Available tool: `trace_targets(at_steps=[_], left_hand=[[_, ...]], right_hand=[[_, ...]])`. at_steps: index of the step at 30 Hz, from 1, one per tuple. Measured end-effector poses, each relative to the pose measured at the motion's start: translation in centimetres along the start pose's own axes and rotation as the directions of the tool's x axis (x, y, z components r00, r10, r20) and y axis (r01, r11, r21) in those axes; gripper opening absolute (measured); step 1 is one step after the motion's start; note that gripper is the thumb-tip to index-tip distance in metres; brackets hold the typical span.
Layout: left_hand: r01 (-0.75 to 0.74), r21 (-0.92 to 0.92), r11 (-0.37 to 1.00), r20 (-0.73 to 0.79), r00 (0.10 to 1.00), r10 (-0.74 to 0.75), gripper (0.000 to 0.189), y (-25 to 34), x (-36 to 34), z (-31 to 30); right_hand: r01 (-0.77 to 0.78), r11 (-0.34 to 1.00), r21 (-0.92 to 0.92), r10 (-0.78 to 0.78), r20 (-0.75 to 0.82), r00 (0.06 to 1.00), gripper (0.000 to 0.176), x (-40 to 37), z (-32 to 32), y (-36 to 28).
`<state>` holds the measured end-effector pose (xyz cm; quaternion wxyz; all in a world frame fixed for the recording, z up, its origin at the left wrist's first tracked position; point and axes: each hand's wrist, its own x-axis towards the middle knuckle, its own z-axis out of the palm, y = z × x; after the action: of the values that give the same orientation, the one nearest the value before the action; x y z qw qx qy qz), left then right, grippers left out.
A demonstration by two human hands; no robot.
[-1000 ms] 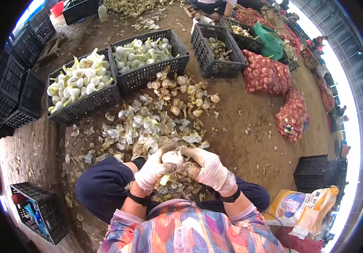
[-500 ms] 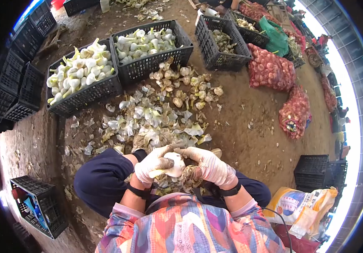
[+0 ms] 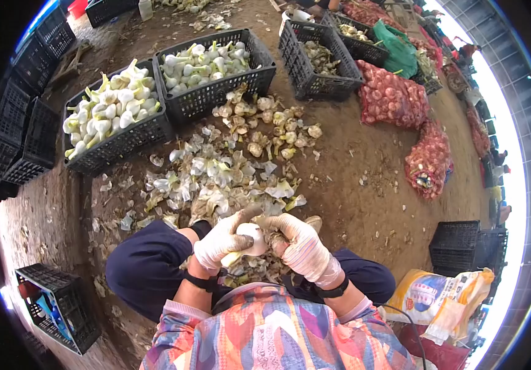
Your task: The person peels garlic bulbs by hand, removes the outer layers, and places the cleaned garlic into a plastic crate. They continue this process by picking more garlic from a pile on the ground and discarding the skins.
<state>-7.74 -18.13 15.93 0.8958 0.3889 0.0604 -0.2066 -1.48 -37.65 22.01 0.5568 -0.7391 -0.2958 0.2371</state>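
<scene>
My left hand (image 3: 219,245), in a whitish glove with soiled fingertips, grips a white peeled garlic bulb (image 3: 252,237). The bulb's cut pale stem points down toward my left palm. Against the bulb's right side, my gloved right hand (image 3: 304,246) has its fingers curled round brownish garlic skin (image 3: 276,242). Its fingertips partly hide the skin. Both hands are above my lap, between my bent knees. In front of them lies a heap of shed garlic skins (image 3: 216,179). Unpeeled garlic bulbs (image 3: 259,126) are scattered beyond it.
Two black crates hold peeled garlic, one at the left (image 3: 123,145) and one beside it (image 3: 222,89). Another crate (image 3: 324,86) contains brownish scraps. Red mesh sacks of garlic (image 3: 392,95) lie to the right. An open crate (image 3: 62,308) and a printed sack (image 3: 428,296) flank me.
My right hand has turned and drawn slightly away from the bulb, pulling brownish skin with it. More of the bulb's white side shows. The whole view has shifted slightly.
</scene>
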Motion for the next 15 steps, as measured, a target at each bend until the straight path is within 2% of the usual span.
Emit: trace_targets(at_steps=[1,2,3,4,5,7,8,9,11,12,13,15], left_hand=[[0.0,0.001,1.0,0.001,1.0,0.0,0.099,0.0,0.0,0.1],[-0.011,0.038,0.999,0.002,1.0,0.011,0.1,0.1,0.0,0.4],[-0.022,0.075,0.997,0.004,1.0,0.022,0.102,0.4,0.0,0.9],[-0.034,0.114,0.993,0.009,0.999,0.033,0.103,0.7,-0.1,1.3],[-0.041,0.119,0.992,0.012,0.999,0.039,0.103,1.3,-0.2,1.5],[-0.053,0.181,0.982,-0.055,0.996,0.064,0.108,1.8,-0.6,1.9],[-0.073,0.221,0.973,-0.038,0.996,0.084,0.115,1.3,-0.3,1.0],[-0.072,0.221,0.973,-0.035,0.996,0.082,0.115,1.3,-0.1,1.2],[-0.126,0.371,0.92,-0.062,0.985,0.16,0.118,1.2,0.3,1.9],[-0.156,0.322,0.934,-0.036,0.984,0.177,0.114,0.6,0.4,1.5],[-0.154,0.324,0.933,-0.039,0.984,0.176,0.114,-0.4,0.7,1.1],[-0.285,0.319,0.904,-0.207,0.91,0.36,0.111,-1.4,1.5,1.0]], right_hand=[[0.001,1.0,0.0,-0.001,-0.001,1.0,0.029,0.3,0.1,0.1],[-0.164,0.969,0.186,0.183,-0.087,0.979,0.032,0.7,0.0,0.4],[-0.299,0.877,0.377,0.371,-0.135,0.919,0.035,1.1,-0.1,1.0],[-0.322,0.925,0.202,0.361,-0.202,0.911,0.041,1.8,-0.8,2.5],[-0.315,0.928,0.199,0.353,-0.204,0.913,0.041,1.4,-1.4,3.4],[-0.347,0.839,0.418,0.407,-0.06,0.912,0.044,1.2,-2.2,2.4],[-0.341,0.679,0.65,0.331,0.144,0.933,0.055,0.8,-2.5,1.4],[-0.34,0.679,0.651,0.332,0.14,0.933,0.055,0.7,-2.2,1.5],[-0.32,0.805,0.499,0.276,0.162,0.947,0.066,0.6,-1.4,2.1],[-0.364,0.844,0.394,0.344,0.124,0.931,0.05,0.7,-1.4,2.9],[-0.364,0.843,0.396,0.343,0.126,0.931,0.05,0.9,-1.4,2.9],[-0.422,0.857,0.296,0.435,0.025,0.9,0.031,1.5,-1.4,2.9]])
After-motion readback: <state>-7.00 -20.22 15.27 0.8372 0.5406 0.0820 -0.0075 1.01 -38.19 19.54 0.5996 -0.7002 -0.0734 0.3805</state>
